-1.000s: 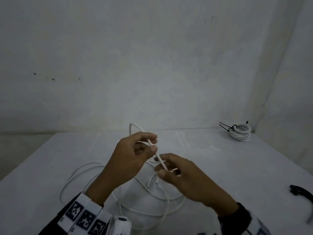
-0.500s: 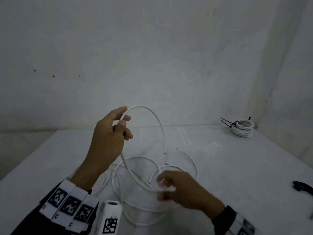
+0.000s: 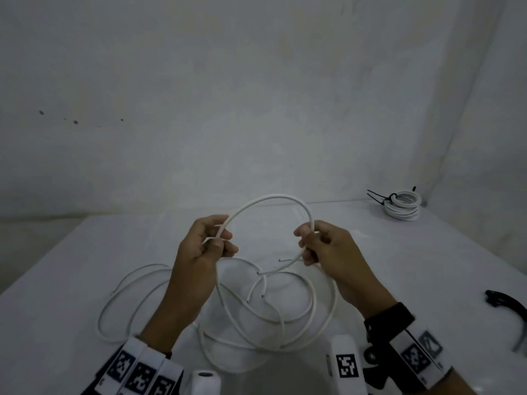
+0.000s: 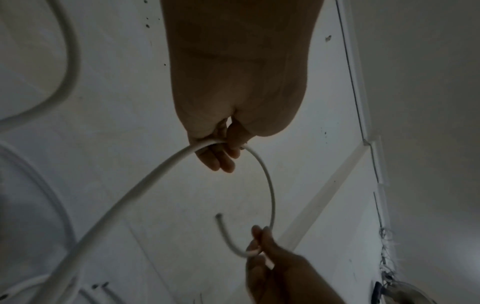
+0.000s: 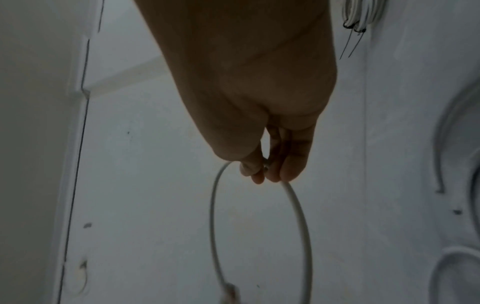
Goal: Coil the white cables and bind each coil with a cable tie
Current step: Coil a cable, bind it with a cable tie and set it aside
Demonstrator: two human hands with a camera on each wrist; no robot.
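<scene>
Left hand [image 3: 204,246]: raised above the bench [image 3: 427,266], grip closed on the cable [image 3: 273,198], fingers curled round it
Right hand [image 3: 328,246]: raised beside the left, grip pinching the same cable near its free end
Cable: arches between both hands; the remainder lies in loose loops on the bench below, towards the near edge
Loose cables [image 3: 128,303]: left of the hands, on the bench
Bound coil [image 3: 402,205]: far right corner, black ties [image 3: 379,195] projecting
Dark object [image 3: 510,306]: right edge, unidentifiable
</scene>
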